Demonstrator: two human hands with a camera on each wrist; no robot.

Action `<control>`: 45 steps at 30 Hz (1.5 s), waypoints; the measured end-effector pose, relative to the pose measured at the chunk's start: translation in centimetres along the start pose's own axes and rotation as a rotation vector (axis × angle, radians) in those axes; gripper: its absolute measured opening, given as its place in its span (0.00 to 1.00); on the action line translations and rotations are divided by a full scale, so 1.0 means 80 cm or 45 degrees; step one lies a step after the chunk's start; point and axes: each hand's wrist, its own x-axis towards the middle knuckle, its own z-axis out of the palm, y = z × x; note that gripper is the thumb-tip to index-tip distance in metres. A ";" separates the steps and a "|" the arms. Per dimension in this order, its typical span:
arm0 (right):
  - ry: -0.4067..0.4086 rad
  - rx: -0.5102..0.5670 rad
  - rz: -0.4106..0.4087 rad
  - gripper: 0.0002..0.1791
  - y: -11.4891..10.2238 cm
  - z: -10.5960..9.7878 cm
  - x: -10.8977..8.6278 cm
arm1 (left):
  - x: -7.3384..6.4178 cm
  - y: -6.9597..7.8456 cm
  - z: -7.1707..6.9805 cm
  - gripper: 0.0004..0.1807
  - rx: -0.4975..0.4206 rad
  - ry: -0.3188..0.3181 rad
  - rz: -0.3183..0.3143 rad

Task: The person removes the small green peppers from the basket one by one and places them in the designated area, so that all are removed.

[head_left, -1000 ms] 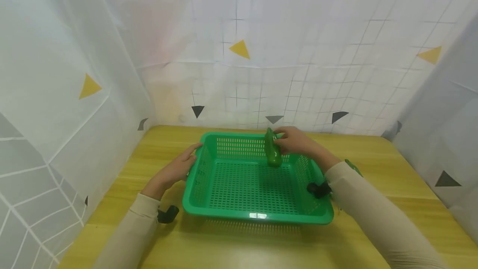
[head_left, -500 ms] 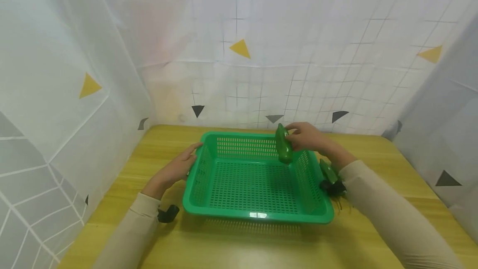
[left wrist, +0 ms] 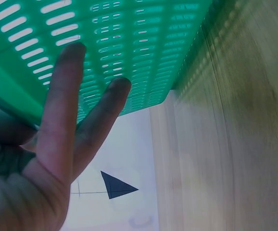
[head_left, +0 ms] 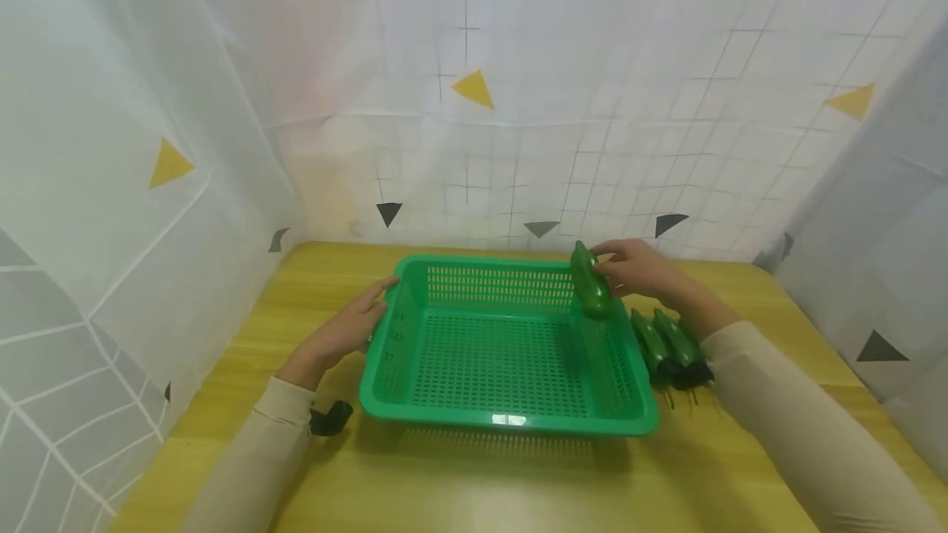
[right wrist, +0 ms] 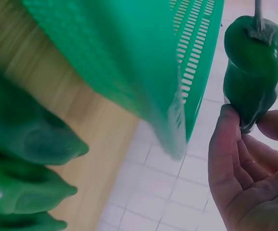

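Note:
My right hand [head_left: 638, 270] pinches a green pepper [head_left: 591, 286] over the back right corner of a green plastic basket [head_left: 511, 428]. In the right wrist view, thumb and fingers hold this pepper [right wrist: 254, 62] by its narrow tip, with the stem at the far end. My left hand [head_left: 346, 334] holds the basket's left rim. Two of its fingers [left wrist: 62, 110] lie straight against the slotted outer wall in the left wrist view. More green peppers [head_left: 652, 345] lie side by side to the right of the basket, partly hidden by the right wrist camera.
Black wrist cameras sit on the left wrist [head_left: 330, 418] and on the right wrist [head_left: 685, 373]. The basket stands on a yellow wood table [head_left: 474, 484]. White patterned sheets [head_left: 474, 179] rise behind the table and at both sides.
My right hand has moved right with the pepper, from above the basket's inside toward its back right corner. The peppers on the table have come into fuller view. My left hand stays put.

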 end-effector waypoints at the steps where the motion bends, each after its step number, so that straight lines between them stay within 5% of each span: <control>1: 0.009 -0.009 -0.002 0.27 0.002 -0.002 -0.002 | 0.000 0.001 0.000 0.28 0.002 0.000 0.002; 14: 0.077 -0.017 -0.058 0.26 0.038 -0.015 -0.023 | -0.001 0.001 0.000 0.29 0.007 -0.012 0.012; 45: 0.142 -0.014 0.079 0.29 0.125 -0.049 -0.066 | -0.001 -0.001 -0.001 0.28 0.003 -0.014 0.002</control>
